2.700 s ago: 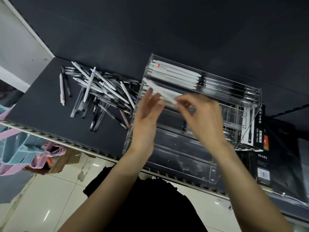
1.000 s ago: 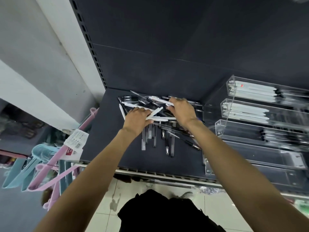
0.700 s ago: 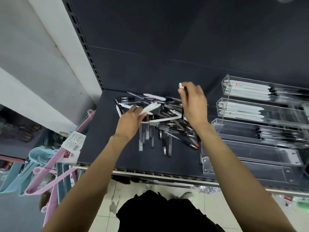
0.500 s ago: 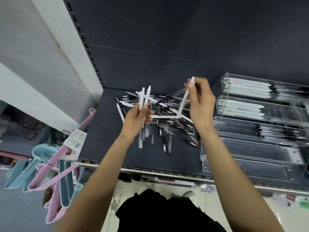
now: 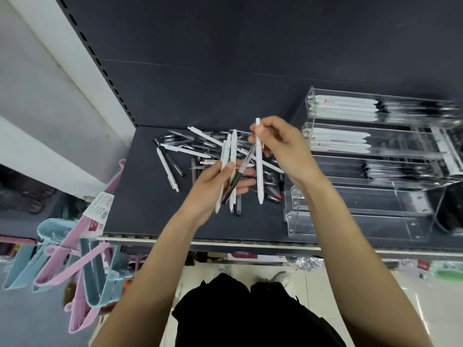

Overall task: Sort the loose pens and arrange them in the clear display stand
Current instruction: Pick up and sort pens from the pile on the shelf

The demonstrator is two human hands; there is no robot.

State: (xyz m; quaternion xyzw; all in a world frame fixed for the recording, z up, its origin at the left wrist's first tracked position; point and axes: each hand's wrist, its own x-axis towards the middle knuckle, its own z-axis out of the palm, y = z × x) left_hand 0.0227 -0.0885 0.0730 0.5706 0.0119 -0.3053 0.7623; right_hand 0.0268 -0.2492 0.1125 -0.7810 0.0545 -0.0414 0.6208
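Up above the loose pens piled on the dark shelf, the left hand grips a few white pens and the right hand pinches one white pen and a clear pen. At 3 o'clock from the pile stands the clear display stand, with white and dark pens in its upper rows. Down at 8 o'clock hang pink and blue hangers.

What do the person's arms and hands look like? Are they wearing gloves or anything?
No gloves. Both hands, the left hand and the right hand, are bare, and so are both forearms: no sleeves reach into view. I can see no rings, watch or bracelets on them. Lower down, the person wears black clothing.
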